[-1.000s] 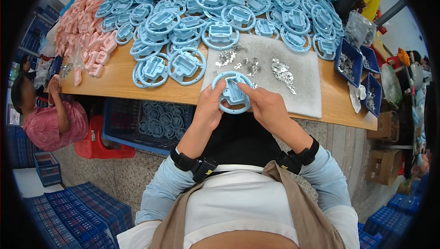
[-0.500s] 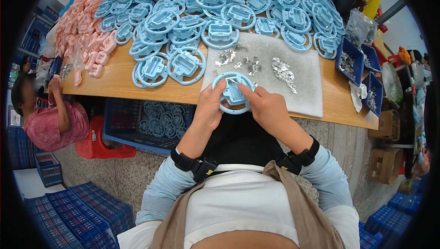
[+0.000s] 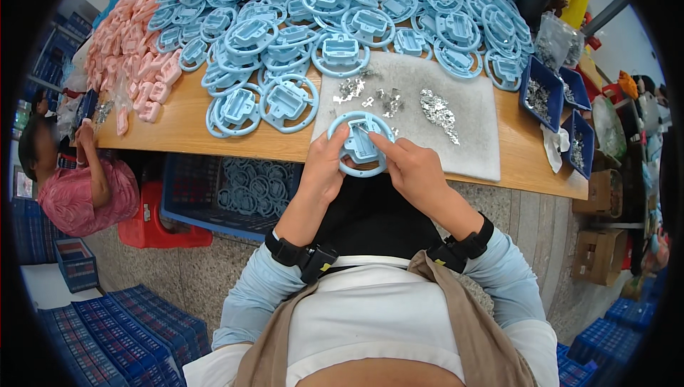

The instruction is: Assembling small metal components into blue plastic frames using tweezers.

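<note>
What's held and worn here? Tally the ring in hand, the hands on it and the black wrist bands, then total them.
light blue ring: 1
hands on it, left hand and right hand: 2
black wrist bands, left band and right band: 2
Total: 5

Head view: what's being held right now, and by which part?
A blue plastic ring, held by both hands: left hand on its left rim, right hand on its right rim and centre piece.

Pale blue long sleeves, a black band with a small device on each wrist, and a tan vest over a white shirt.
</note>
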